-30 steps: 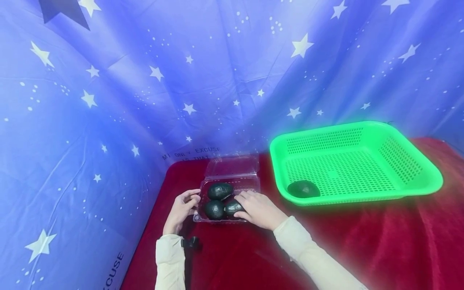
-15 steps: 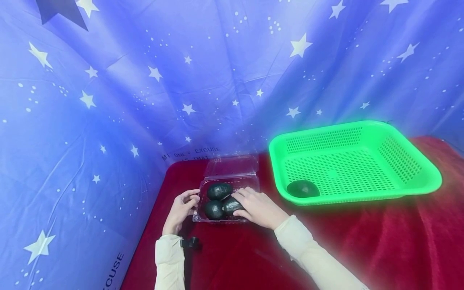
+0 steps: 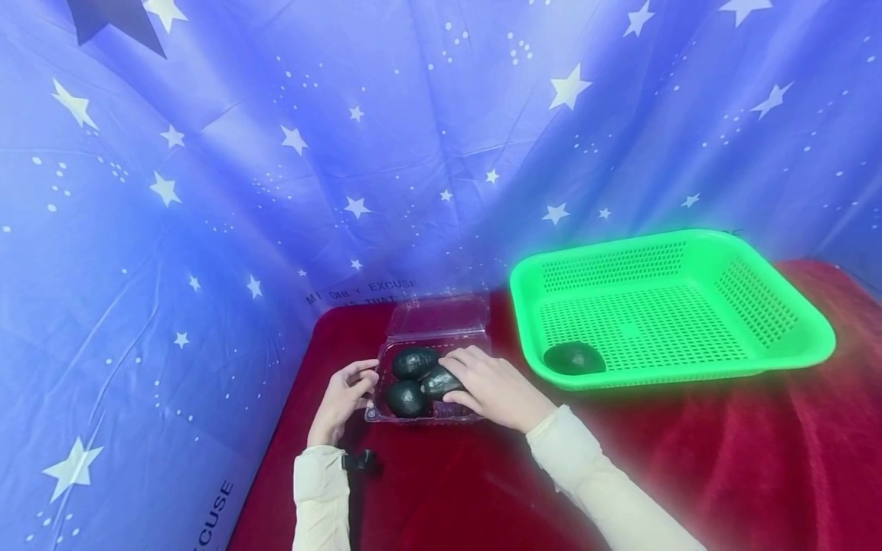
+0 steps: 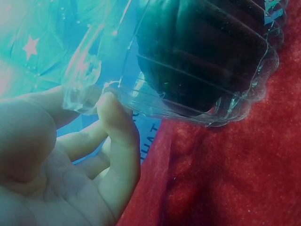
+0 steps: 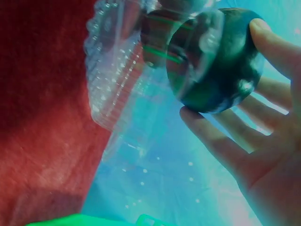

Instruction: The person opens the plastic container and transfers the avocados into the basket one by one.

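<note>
A clear plastic clamshell box [image 3: 441,317] lies open on the cloth, its lid tilted back. Two dark green avocados, a far one [image 3: 415,363] and a near one [image 3: 406,399], sit in its left half. My left hand [image 3: 342,402] pinches the box's left rim, and the left wrist view shows thumb and finger at the plastic edge [image 4: 80,87]. With spread fingers and thumb, my right hand [image 3: 501,389] grips another avocado [image 5: 235,61] at the box's right side. That avocado overlaps the other two in the head view.
A green perforated basket [image 3: 792,314] stands to the right, with one avocado [image 3: 575,358] in its near left corner. Red cloth [image 3: 620,467] covers the table. Blue star-printed fabric [image 3: 413,115] rises behind and at the left.
The avocado in my right hand has shifted slightly up and away from the box's near wall, baring some of the box floor. My left hand stays at the rim.
</note>
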Demonstrator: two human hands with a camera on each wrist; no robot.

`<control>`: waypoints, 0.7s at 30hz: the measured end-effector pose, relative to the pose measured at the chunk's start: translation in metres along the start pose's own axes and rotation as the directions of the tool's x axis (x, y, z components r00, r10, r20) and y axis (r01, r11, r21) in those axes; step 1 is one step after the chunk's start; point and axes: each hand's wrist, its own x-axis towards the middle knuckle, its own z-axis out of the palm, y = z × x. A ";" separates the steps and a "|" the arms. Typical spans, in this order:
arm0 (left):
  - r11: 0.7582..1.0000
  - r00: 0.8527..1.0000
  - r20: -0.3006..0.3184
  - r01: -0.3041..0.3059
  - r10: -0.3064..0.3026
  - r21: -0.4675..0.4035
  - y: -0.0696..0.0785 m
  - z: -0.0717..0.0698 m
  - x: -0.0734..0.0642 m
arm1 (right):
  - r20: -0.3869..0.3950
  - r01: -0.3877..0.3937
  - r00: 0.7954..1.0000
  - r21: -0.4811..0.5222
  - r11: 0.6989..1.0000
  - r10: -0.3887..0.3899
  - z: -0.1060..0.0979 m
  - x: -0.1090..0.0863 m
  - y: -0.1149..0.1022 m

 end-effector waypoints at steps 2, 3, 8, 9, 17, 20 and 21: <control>1.000 1.000 -0.002 -0.003 0.003 0.001 0.000 0.000 0.000 | -0.012 0.001 1.000 0.007 1.000 -0.001 -0.005 0.001 0.000; 1.000 1.000 -0.003 -0.004 0.004 0.000 0.000 0.000 0.001 | -0.016 0.003 1.000 0.011 1.000 -0.003 -0.008 0.002 0.000; 1.000 1.000 -0.003 -0.006 0.006 0.008 0.001 -0.001 0.000 | -0.031 -0.005 1.000 0.023 1.000 0.005 -0.019 0.004 0.001; 1.000 1.000 -0.003 -0.005 0.005 0.007 0.001 -0.001 0.000 | -0.031 -0.008 0.999 0.027 1.000 0.009 -0.021 0.004 0.001; 1.000 1.000 -0.011 0.002 -0.002 0.006 0.001 0.000 -0.001 | -0.072 -0.010 0.997 0.027 1.000 0.012 -0.029 0.001 0.004; 1.000 1.000 -0.006 -0.004 0.004 0.007 0.001 0.000 -0.001 | -0.101 -0.017 0.995 0.026 1.000 0.020 -0.032 -0.001 0.007; 1.000 1.000 -0.003 -0.008 0.008 0.010 0.001 0.000 0.000 | -0.105 -0.022 0.994 0.029 0.999 0.025 -0.033 -0.002 0.007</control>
